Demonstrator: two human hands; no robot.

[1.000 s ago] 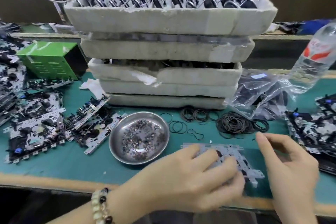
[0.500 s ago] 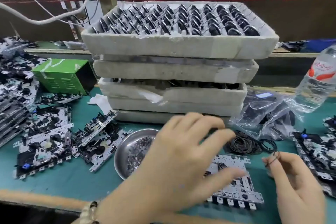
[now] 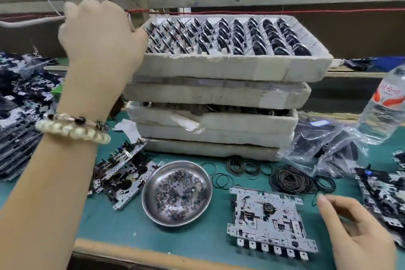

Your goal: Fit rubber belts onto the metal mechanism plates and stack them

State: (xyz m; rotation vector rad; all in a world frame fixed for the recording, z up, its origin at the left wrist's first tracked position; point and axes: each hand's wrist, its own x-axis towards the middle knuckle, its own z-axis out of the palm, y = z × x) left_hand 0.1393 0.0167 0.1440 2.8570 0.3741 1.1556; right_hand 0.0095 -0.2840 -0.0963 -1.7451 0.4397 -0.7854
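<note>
Currently, the top foam tray (image 3: pixel 230 66) overhangs its stack. My left hand (image 3: pixel 103 35), upper left of frame, sits at its corner; fingers hidden, grip unconfirmed. A careless pull could tip the tray or snag the flywheels (image 3: pixel 241 37). The mechanism plate (image 3: pixel 270 223) lies lower centre, with my right hand (image 3: pixel 355 232) beside it, hold unclear.

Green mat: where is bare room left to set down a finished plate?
Bare mat runs along the front edge, from the left plate pile past the steel dish to the metal plate. Crowded: loose rubber belts and bags behind that plate, plate stacks at the right.
</note>
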